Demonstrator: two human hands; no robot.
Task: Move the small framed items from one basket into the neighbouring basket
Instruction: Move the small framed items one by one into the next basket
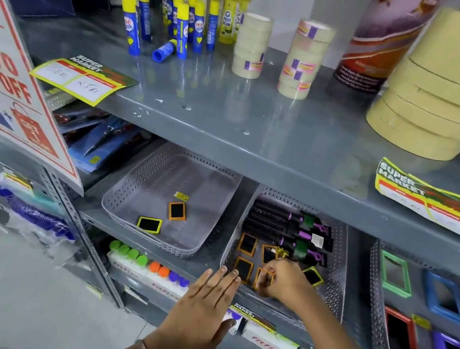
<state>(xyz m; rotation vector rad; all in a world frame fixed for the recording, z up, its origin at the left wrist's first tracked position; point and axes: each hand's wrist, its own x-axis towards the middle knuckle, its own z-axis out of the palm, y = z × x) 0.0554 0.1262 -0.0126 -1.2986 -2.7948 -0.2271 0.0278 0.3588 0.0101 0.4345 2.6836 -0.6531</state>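
My right hand (282, 277) pinches an orange frame (264, 278) near the front wall of the right basket (340, 268), seemingly just lifted. My left hand (203, 305) hovers flat, fingers spread, holding nothing. The left basket (116, 205) has open floor around two frames (177, 211).

The left basket (137, 190) is pale grey with a dotted perforated pattern. Inside it lie an orange-framed item (177, 211) and a yellow-framed item (149, 224), both black in the middle. Right of that basket, black hairbrushes (281, 224) have purple and green handles.
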